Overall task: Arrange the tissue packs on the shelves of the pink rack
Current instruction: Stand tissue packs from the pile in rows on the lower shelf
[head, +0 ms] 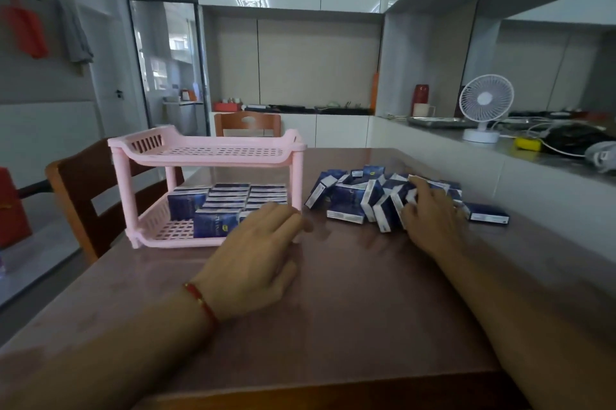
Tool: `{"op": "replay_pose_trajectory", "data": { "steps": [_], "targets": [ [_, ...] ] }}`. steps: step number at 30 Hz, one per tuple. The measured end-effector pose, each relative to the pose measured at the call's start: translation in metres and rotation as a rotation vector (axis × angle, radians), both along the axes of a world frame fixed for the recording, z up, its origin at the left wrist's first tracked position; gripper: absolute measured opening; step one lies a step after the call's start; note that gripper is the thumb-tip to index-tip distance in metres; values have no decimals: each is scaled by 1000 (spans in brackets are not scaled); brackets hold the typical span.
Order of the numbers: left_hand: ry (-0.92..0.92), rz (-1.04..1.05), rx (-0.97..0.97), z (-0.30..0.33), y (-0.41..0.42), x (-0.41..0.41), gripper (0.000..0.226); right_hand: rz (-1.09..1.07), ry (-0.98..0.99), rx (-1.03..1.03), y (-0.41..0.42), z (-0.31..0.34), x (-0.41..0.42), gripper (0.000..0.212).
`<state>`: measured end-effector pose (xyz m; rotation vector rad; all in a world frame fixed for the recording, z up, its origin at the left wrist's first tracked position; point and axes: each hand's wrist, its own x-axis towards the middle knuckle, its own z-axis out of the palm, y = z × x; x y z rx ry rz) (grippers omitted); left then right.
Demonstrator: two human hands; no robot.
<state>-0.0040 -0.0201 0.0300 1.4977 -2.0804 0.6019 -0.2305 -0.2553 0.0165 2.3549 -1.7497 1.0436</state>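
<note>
- Step judged: a fresh pack is being fetched from the loose packs point(383, 196) on the surface point(350, 293).
- Right hand point(430, 209) is laid on the pile, fingers curled among packs; a firm grasp cannot be told.
- Left hand point(256, 249) is relaxed, empty, at the rack point(206, 156) front.
- Lower shelf is partly filled, top shelf bare.
- Next: one pack to be lifted leftward to the rack.
</note>
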Motion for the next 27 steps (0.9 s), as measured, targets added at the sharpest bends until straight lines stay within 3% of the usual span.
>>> {"op": "replay_pose_trajectory", "data": {
  "steps": [2,4,7,9,12,14,17,20,22,25,27],
  "targets": [
    [96,-60,2,0,-27,-29,44,29,-147,-51,-1,3,-6,55],
    [256,-119,14,-5,-52,-53,41,147,-476,-55,6,11,-15,51],
    [541,-155,61,-18,-73,-72,41,533,-869,182,24,24,-21,32],
    [717,-129,147,-23,-77,-72,53,793,-956,373,35,25,-17,40],
    [1117,-214,299,-22,-77,-67,56,1008,-867,534,48,22,-5,48],
    [1252,-261,328,-22,-78,-63,46,1065,-757,579,48,17,-2,50],
    [1214,-212,288,-27,-80,-54,35,984,-636,450,41,12,-2,45],
    [1157,-137,255,-28,-80,-51,31,609,-508,44,26,9,-8,37],
    [1097,-113,233,-27,-79,-53,31,422,-288,-132,8,4,-14,51],
    [1111,-104,212,-24,-75,-55,28,324,24,-40,-12,-9,-13,73],
    [1148,-101,203,-24,-73,-54,31,336,45,-19,-19,-15,-8,68]
  ]
}}
